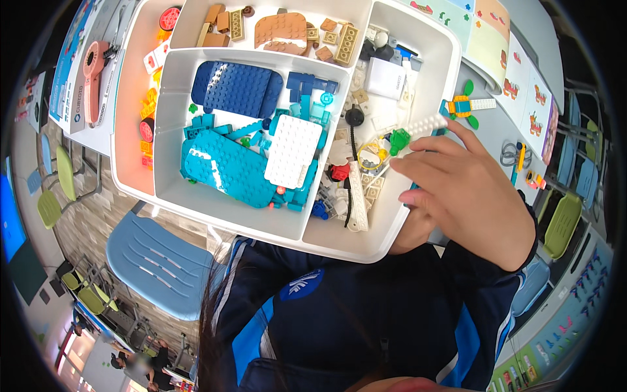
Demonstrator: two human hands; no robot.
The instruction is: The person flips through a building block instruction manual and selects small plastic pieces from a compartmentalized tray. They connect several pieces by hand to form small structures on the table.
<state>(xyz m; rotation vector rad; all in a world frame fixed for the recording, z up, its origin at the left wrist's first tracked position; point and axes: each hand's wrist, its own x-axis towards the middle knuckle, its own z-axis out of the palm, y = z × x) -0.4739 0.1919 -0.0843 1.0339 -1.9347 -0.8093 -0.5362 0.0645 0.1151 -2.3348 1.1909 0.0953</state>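
Note:
My right hand (pixel 460 173) reaches over the right compartment of a white sorting box (pixel 228 222). Its fingers are apart, thumb separate, and I see nothing gripped. Close to its fingertips lie a green brick piece (pixel 399 141) and a white studded beam (pixel 428 125). Below them are a yellow ring (pixel 369 157), a red piece (pixel 339 172) and a long white beam (pixel 358 199). Beneath my right hand, a bit of skin at the box's right edge looks like my left hand (pixel 414 230); its fingers are hidden. A small teal part shows by the right thumb.
Neighbouring compartments hold teal plates (pixel 228 173), a white plate (pixel 294 150), dark blue plates (pixel 235 88) and brown bricks (pixel 281 29). Right of the box are a small yellow-and-teal brick model (pixel 462 106) and picture sheets (pixel 522 98). A pink handheld fan (pixel 93 78) lies left; a blue chair (pixel 160 264) stands below.

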